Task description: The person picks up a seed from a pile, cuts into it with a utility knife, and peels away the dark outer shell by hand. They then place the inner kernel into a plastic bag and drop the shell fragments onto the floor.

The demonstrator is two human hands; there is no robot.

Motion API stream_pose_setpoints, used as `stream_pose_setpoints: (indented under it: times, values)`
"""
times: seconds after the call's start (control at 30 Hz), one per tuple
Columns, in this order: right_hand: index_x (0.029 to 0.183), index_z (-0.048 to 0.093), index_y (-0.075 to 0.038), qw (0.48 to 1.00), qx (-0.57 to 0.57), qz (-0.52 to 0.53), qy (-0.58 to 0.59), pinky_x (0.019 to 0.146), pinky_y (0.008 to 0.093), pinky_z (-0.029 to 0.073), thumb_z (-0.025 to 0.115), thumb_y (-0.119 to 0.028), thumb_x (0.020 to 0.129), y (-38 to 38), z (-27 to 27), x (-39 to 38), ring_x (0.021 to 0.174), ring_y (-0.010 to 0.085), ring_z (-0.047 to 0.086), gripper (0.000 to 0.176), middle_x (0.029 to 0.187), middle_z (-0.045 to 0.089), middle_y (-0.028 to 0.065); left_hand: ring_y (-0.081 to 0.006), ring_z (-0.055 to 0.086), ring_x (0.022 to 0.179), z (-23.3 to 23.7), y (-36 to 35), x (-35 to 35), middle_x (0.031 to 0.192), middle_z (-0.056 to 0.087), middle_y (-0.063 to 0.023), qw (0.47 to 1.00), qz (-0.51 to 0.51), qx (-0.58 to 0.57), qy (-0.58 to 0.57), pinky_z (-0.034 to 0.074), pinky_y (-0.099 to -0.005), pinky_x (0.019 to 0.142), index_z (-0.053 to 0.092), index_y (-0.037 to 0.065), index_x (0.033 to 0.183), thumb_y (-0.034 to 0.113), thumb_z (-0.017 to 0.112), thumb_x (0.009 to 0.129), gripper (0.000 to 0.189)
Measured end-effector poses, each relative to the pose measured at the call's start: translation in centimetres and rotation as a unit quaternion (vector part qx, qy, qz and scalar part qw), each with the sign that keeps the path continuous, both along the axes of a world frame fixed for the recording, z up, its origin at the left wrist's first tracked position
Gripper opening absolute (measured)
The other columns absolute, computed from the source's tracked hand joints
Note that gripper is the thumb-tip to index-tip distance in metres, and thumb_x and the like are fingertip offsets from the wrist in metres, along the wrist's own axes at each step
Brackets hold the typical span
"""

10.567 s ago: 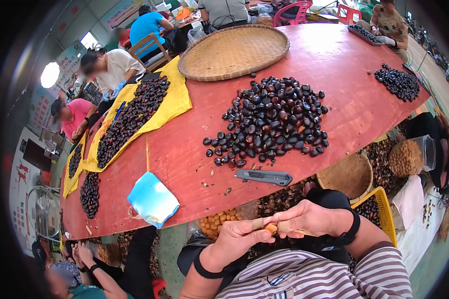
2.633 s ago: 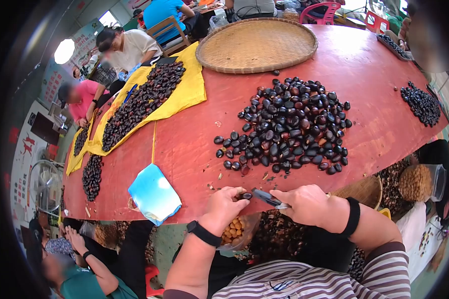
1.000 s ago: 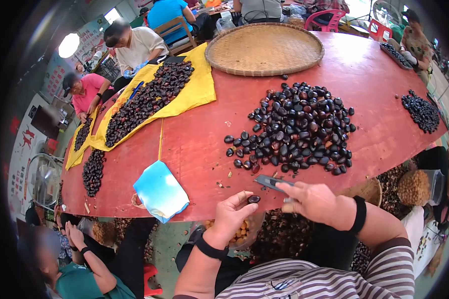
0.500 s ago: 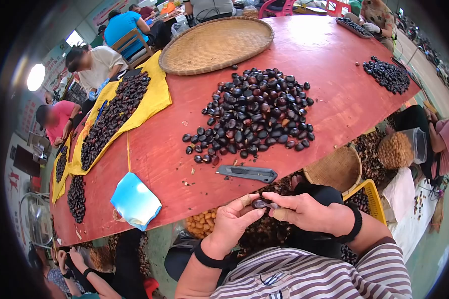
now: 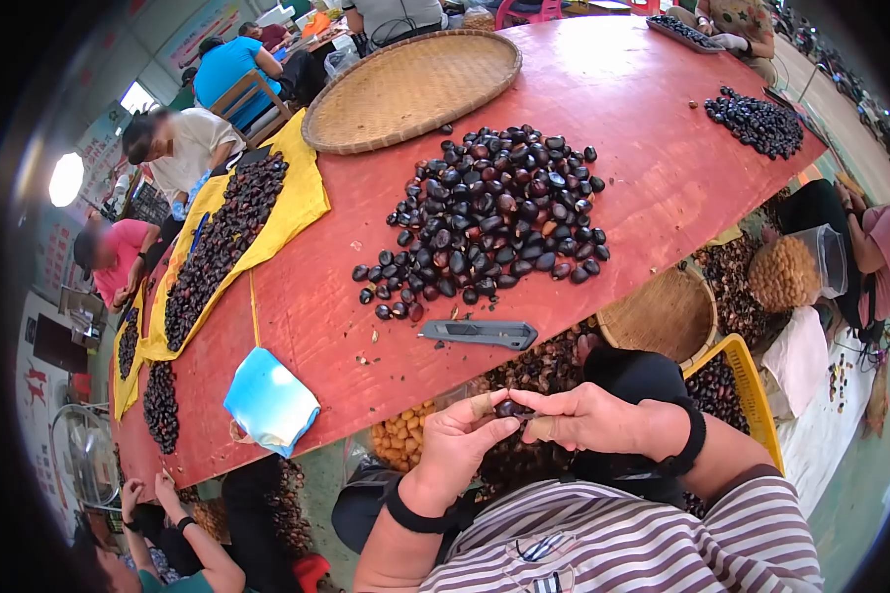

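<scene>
A glossy dark nut (image 5: 510,407) is pinched at the fingertips of both hands, just off the near edge of the table. My left hand (image 5: 460,427) grips its left side between thumb and forefinger, and a tan band wraps that forefinger. From the other side, my right hand (image 5: 603,420) closes thumb and forefinger on the same nut, with another tan covering on the thumb. The fingers hide much of it. Beyond my hands, a grey utility knife (image 5: 479,333) lies on the red table (image 5: 336,385), below a large heap of dark nuts (image 5: 499,212).
A round woven tray (image 5: 415,89) rests at the far side. Nuts cover a yellow cloth (image 5: 307,198) on the left, near a blue-and-white mask (image 5: 271,399). Below the table are a basket (image 5: 663,316), a yellow crate (image 5: 761,395) and peeled yellow nuts (image 5: 401,435). Several people sit around.
The view has shifted slightly. The nut has turned between my fingertips, and the greyish-purple piece seen by my right thumb no longer shows. At lower left, another person's hands have moved apart.
</scene>
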State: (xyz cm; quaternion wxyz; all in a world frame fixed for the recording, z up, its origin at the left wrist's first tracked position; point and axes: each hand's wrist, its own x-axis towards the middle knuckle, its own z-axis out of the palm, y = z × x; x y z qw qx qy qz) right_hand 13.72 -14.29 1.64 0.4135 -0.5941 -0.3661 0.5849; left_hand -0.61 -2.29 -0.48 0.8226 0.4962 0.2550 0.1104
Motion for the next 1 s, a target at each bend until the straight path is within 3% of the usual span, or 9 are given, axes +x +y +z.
stream_pose_setpoints:
  times: [0.07,0.17,0.27,0.57,0.67,0.77,1.0]
  values:
    - [0.122,0.039,-0.019,1.0,-0.007,-0.016,0.012,0.055,0.0212,0.042,0.049,-0.013,0.082,0.0,-0.3,-0.4,0.058,0.0054,0.046,0.042,0.069,0.053,0.0013,-0.0113,0.056,0.076,0.0,0.0,-0.1,0.088,0.058,-0.0066,1.0,0.003,0.012,0.002,0.046,-0.0227,0.067,0.053,-0.001,0.102,-0.007,0.054,0.073,0.029]
    - [0.121,0.041,-0.019,0.988,0.125,-0.035,-0.088,0.062,0.0213,0.042,0.047,-0.01,0.082,0.2,-2.3,-1.0,0.064,0.0066,0.048,0.04,0.073,0.055,0.0012,-0.0114,0.056,0.075,0.1,0.0,-0.3,0.088,0.058,-0.0064,1.0,0.002,0.031,0.006,0.046,-0.0225,0.066,0.054,-0.001,0.101,-0.006,0.055,0.073,0.029]
    - [0.121,0.041,-0.018,0.994,0.081,-0.037,-0.056,0.067,0.022,0.042,0.046,-0.008,0.082,0.5,-2.8,-1.2,0.069,0.008,0.049,0.04,0.075,0.056,0.0012,-0.0119,0.056,0.075,-0.5,0.1,-0.6,0.088,0.058,-0.0065,1.0,0.004,0.02,0.006,0.046,-0.0225,0.067,0.054,0.0,0.101,-0.006,0.055,0.073,0.028]
    - [0.125,0.035,-0.02,0.997,-0.037,-0.002,0.062,0.049,0.0183,0.038,0.048,-0.014,0.083,0.5,-0.3,-0.7,0.054,0.0037,0.04,0.044,0.074,0.055,-0.0008,-0.0137,0.056,0.079,-0.7,0.3,-1.0,0.091,0.058,-0.0088,1.0,0.004,0.028,0.001,0.047,-0.025,0.07,0.053,0.0,0.102,-0.006,0.055,0.074,0.029]
    - [0.124,0.036,-0.02,0.986,-0.068,-0.012,0.149,0.049,0.0184,0.038,0.047,-0.014,0.083,0.3,-0.3,-0.6,0.053,0.0036,0.04,0.043,0.073,0.055,-0.001,-0.0133,0.057,0.078,-0.8,0.2,-1.1,0.09,0.058,-0.0088,1.0,0.004,0.028,0.014,0.047,-0.0244,0.068,0.053,-0.001,0.102,-0.006,0.055,0.074,0.028]
    - [0.122,0.04,-0.018,0.993,-0.067,-0.026,0.092,0.053,0.0195,0.041,0.047,-0.011,0.082,0.6,-1.1,-1.0,0.057,0.0051,0.044,0.04,0.074,0.056,0.0,-0.0127,0.057,0.076,-1.1,0.0,-0.9,0.087,0.059,-0.0082,0.999,0.012,0.028,0.022,0.047,-0.0235,0.066,0.053,-0.001,0.101,-0.005,0.055,0.074,0.027]
    - [0.118,0.044,-0.013,0.995,0.058,-0.052,-0.068,0.064,0.0221,0.043,0.047,-0.007,0.082,0.9,-3.6,-1.8,0.066,0.009,0.05,0.037,0.075,0.057,0.002,-0.0116,0.057,0.074,-1.6,0.0,-0.8,0.085,0.059,-0.0069,0.999,0.014,0.031,0.042,0.046,-0.0224,0.065,0.053,-0.001,0.101,-0.003,0.056,0.074,0.027]
